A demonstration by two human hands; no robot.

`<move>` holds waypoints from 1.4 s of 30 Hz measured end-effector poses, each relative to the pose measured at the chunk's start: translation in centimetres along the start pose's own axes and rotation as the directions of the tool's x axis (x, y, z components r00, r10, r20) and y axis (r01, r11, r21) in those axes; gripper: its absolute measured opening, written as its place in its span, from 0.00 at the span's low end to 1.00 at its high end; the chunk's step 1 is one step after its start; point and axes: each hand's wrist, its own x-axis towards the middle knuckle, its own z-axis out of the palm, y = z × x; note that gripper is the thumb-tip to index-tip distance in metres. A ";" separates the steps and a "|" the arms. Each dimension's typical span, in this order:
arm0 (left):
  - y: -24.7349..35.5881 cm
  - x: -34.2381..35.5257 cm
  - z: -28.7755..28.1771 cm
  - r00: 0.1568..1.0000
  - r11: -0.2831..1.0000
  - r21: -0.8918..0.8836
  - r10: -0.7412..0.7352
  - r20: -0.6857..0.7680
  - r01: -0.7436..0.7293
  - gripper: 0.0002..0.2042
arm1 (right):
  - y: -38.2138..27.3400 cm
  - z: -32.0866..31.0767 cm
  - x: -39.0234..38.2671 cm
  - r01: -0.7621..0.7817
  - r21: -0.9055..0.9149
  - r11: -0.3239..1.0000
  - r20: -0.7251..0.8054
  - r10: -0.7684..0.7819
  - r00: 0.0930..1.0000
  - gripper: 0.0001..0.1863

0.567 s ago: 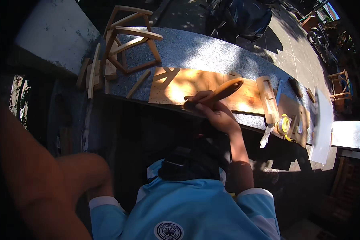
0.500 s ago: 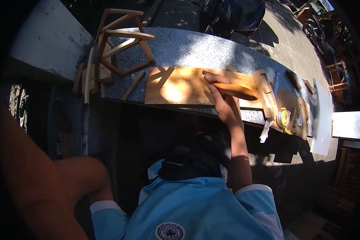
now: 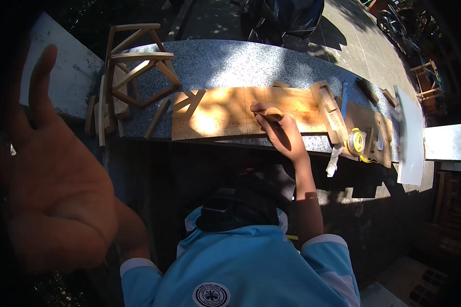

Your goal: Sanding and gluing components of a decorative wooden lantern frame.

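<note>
My right hand (image 3: 281, 134) is closed around a tan-brown curved piece (image 3: 273, 112), its fingers just above a wide wooden board (image 3: 210, 117). What exactly this piece is, I cannot make out; it looks foreshortened now. The board lies along the near edge of a speckled stone bench (image 3: 230, 66) and carries thin marked lines across it. Large and close at the left, my left hand (image 3: 61, 189) is raised, palm showing, fingers apart with nothing in it.
A small wooden frame (image 3: 143, 57) stands on the bench's left end beside loose wood strips (image 3: 103, 115). Toward the right lie a wooden plane-like block (image 3: 329, 112), a blue ruler (image 3: 344, 100), a yellow tape measure (image 3: 356, 141) and a white panel (image 3: 410, 138).
My left hand has come up into view, opened. My right hand has shifted slightly left and turned the tan-brown piece, which pointed right before. The whole view has shifted a little.
</note>
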 end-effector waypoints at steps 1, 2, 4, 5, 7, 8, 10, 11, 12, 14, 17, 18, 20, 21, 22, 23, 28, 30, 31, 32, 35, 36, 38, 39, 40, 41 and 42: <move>-1.7 -1.6 0.5 0.998 0.996 0.076 -0.050 -0.032 0.052 0.12 | -0.1 -0.1 0.1 -0.013 0.150 0.989 0.093 -0.001 0.996 0.09; -3.6 -3.5 1.4 0.989 0.974 0.186 -0.141 0.037 0.132 0.12 | -0.4 0.0 0.3 0.100 0.333 0.938 -0.093 -0.073 0.993 0.11; -6.6 -7.9 3.1 0.889 0.802 0.493 -0.444 0.113 0.338 0.07 | -1.3 0.2 0.5 0.128 -0.316 0.940 -0.485 -0.276 0.830 0.13; -8.1 -9.8 3.6 0.810 0.719 0.532 -0.578 0.100 0.447 0.08 | -1.8 0.2 0.5 -0.054 -0.575 0.816 -0.522 -0.316 0.792 0.15; -10.4 -13.5 5.0 0.707 0.552 0.679 -0.704 0.068 0.485 0.09 | -2.6 0.7 -0.1 0.096 -0.450 0.888 -0.278 -0.241 0.930 0.13; -11.3 -14.8 5.5 0.746 0.606 0.659 -0.658 0.100 0.446 0.09 | -2.7 0.8 -0.5 0.175 -0.486 0.856 -0.102 -0.254 0.962 0.12; -11.8 -16.9 6.3 0.701 0.418 0.882 -0.695 0.158 0.216 0.14 | -2.3 0.6 -1.2 0.074 0.114 0.991 0.342 -0.109 0.933 0.11; -12.0 -17.4 6.2 0.718 0.438 0.876 -0.675 0.172 0.202 0.17 | -2.1 0.6 -1.6 -0.173 0.279 0.944 0.204 0.118 0.972 0.10; -12.3 -17.6 6.3 0.743 0.465 0.864 -0.644 0.180 0.194 0.17 | -1.7 0.2 -1.6 0.292 -0.053 0.955 -0.167 -0.296 0.940 0.11; -12.3 -17.7 6.3 0.742 0.453 0.871 -0.648 0.173 0.192 0.16 | -1.3 -0.2 -1.8 0.027 -0.574 0.819 -0.434 -0.332 0.837 0.14; -12.5 -17.2 6.3 0.735 0.470 0.859 -0.653 0.184 0.203 0.16 | -1.7 -0.2 -3.3 0.172 -0.033 0.984 -0.106 -0.175 0.979 0.14; -12.4 -17.1 6.3 0.727 0.473 0.854 -0.662 0.182 0.217 0.16 | -2.1 0.2 -4.5 0.072 0.133 0.989 0.033 -0.077 0.996 0.13; -12.2 -16.7 6.6 0.725 0.478 0.848 -0.665 0.179 0.229 0.15 | -2.5 -0.5 -7.9 -0.139 0.295 0.945 -0.094 0.173 0.980 0.18; -12.1 -16.5 6.9 0.746 0.467 0.872 -0.630 0.214 0.144 0.14 | -2.1 -0.8 -9.5 -0.152 0.357 0.922 -0.257 0.253 0.932 0.20; -11.8 -16.2 7.4 0.760 0.447 0.892 -0.601 0.246 0.065 0.13 | -1.4 -1.3 -11.3 -0.125 0.394 0.910 -0.389 0.289 0.875 0.21; -12.0 -15.8 8.3 0.791 0.549 0.833 -0.541 0.287 0.073 0.12 | -0.6 -2.2 -13.1 -0.110 0.343 0.933 -0.556 0.296 0.777 0.21; -14.5 -12.5 18.9 0.720 0.902 0.430 -0.278 0.636 -0.031 0.19 | 1.6 -8.4 -20.1 -0.059 0.524 0.849 -0.828 0.525 0.197 0.17; -16.5 -10.3 25.3 0.711 0.931 0.309 -0.085 0.698 -0.192 0.30 | 1.5 -9.4 -21.7 -0.007 0.567 0.824 -0.823 0.566 0.039 0.16; -17.4 -9.2 27.9 0.614 0.907 0.320 -0.092 0.784 -0.273 0.33 | 1.1 -9.4 -22.6 -0.022 0.589 0.808 -0.804 0.589 0.085 0.16; -18.0 -8.4 30.0 0.501 0.893 0.314 -0.121 0.857 -0.323 0.34 | 0.6 -9.1 -23.5 -0.007 0.611 0.792 -0.782 0.605 0.148 0.16; -19.3 -7.2 33.4 0.176 0.900 0.330 -0.289 0.941 -0.285 0.28 | 0.4 -7.5 -25.0 -0.075 0.512 0.856 -0.828 0.515 0.222 0.22; -19.5 -6.9 33.7 0.099 0.915 0.321 -0.306 0.947 -0.245 0.27 | 0.6 -6.9 -25.3 -0.086 0.492 0.866 -0.846 0.499 0.185 0.24; -18.9 -7.2 32.2 0.273 0.903 0.287 -0.203 0.940 -0.319 0.26 | 0.6 -6.4 -25.8 -0.127 0.541 0.832 -0.815 0.555 0.167 0.25; -18.3 -7.2 31.2 0.427 0.899 0.293 -0.137 0.894 -0.325 0.25 | 0.7 -6.5 -25.9 -0.135 0.545 0.827 -0.814 0.561 0.152 0.24; -17.5 -7.3 29.7 0.506 0.893 0.334 -0.147 0.850 -0.303 0.25 | 0.7 -6.8 -25.9 -0.155 0.553 0.818 -0.809 0.572 0.132 0.24; -16.6 -7.4 27.8 0.540 0.879 0.395 -0.203 0.817 -0.267 0.25 | 0.8 -7.3 -25.7 -0.167 0.541 0.824 -0.818 0.562 0.123 0.24; -15.5 -7.5 25.5 0.599 0.877 0.425 -0.219 0.770 -0.226 0.25 | 0.7 -8.0 -25.4 -0.166 0.547 0.820 -0.821 0.564 0.082 0.24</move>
